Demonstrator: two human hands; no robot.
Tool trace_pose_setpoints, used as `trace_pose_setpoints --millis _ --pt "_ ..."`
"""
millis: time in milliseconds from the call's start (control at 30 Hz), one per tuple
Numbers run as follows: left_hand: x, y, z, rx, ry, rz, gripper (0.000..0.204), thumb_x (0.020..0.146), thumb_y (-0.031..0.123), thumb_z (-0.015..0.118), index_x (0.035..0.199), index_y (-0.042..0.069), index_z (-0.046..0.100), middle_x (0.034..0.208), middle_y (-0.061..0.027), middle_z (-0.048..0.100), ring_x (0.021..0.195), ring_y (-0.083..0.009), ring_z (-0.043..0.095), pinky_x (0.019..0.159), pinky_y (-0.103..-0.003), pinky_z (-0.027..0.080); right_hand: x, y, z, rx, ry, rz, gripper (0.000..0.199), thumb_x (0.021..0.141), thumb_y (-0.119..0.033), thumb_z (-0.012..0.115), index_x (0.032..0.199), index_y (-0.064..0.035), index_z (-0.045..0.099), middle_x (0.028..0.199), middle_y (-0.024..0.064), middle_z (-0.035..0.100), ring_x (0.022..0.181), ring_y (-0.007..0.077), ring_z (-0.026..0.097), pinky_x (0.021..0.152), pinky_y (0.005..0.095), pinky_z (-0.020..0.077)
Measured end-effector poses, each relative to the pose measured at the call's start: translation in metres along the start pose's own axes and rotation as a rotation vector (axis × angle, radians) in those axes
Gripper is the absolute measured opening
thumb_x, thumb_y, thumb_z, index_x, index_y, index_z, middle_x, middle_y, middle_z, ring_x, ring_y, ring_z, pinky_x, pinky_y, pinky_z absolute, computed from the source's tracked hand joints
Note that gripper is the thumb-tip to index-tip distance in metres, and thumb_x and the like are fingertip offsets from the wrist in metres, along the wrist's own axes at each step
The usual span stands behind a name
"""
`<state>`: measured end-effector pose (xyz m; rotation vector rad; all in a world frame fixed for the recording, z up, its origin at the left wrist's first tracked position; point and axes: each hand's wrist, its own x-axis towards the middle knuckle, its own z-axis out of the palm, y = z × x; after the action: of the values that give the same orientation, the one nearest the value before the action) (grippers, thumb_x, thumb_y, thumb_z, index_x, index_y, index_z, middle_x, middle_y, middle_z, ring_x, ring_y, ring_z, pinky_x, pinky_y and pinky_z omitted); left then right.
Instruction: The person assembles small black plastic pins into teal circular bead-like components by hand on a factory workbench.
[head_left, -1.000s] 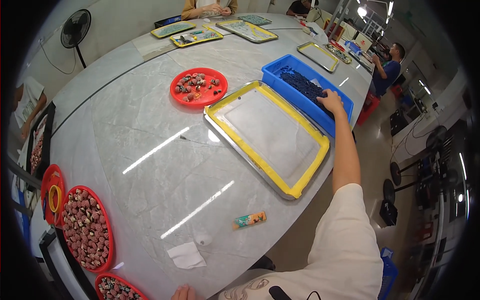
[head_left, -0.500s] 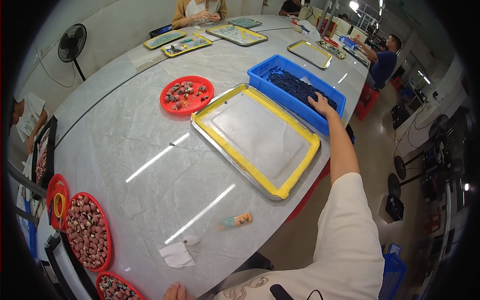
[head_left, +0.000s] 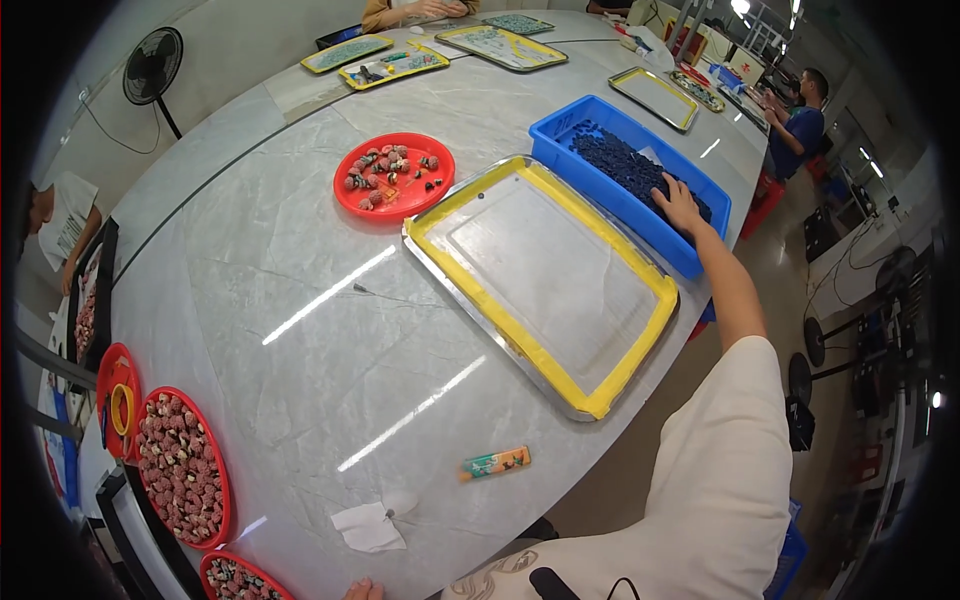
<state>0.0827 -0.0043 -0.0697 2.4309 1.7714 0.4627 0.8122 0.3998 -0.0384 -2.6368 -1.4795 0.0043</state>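
My right hand (head_left: 682, 205) reaches into a blue plastic bin (head_left: 566, 160) at the right. Its fingers are spread over a heap of small dark blue pieces (head_left: 612, 160), and the fingertips touch the heap. In front of the bin lies a metal tray (head_left: 545, 270) edged with yellow tape, bare but for a small dark speck near its far corner. At the lower edge only the fingers of my left hand (head_left: 363, 590) show, resting loosely at the table's near edge with nothing visible in them. Near them is a crumpled white tissue (head_left: 368, 527).
A red plate (head_left: 395, 205) holds pink, knobbly berry-like pieces. Full red bowls (head_left: 183, 470) of them stand at the left edge. A colourful lighter-shaped object (head_left: 497, 463) lies near the front. Taped trays (head_left: 500, 48) and other people (head_left: 803, 130) are across the table.
The view has shifted slightly, so the table things sit a little differently. My right hand remains at the dark blue pieces, and less of my left hand shows.
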Motion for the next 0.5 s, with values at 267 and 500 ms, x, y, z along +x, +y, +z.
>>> trace_pose_setpoints --millis 267,500 --pt "-0.026 -0.025 0.004 0.090 -0.101 0.204 0.050 0.069 0.034 0.071 0.105 0.003 0.057 0.104 -0.0223 0.058 0.096 -0.0404 0.054 0.084 -0.049 0.043 -0.014 -0.033 -0.004 -0.002 0.205 -0.467 0.046 0.085 -0.042 0.048 0.121 -0.0138 0.047 0.120 0.0129 0.044 0.113 0.0300 0.042 0.093 0.0423 0.0332" --pt "-0.030 -0.019 0.011 0.137 -0.136 0.138 0.058 0.069 0.041 0.071 0.113 0.006 0.053 0.112 -0.0216 0.054 0.105 -0.0401 0.049 0.091 -0.049 0.038 -0.018 -0.036 -0.013 -0.044 0.250 -0.540 0.033 0.084 -0.034 0.052 0.103 -0.0064 0.052 0.101 0.0119 0.049 0.098 0.0281 0.048 0.084 0.0383 0.0375"
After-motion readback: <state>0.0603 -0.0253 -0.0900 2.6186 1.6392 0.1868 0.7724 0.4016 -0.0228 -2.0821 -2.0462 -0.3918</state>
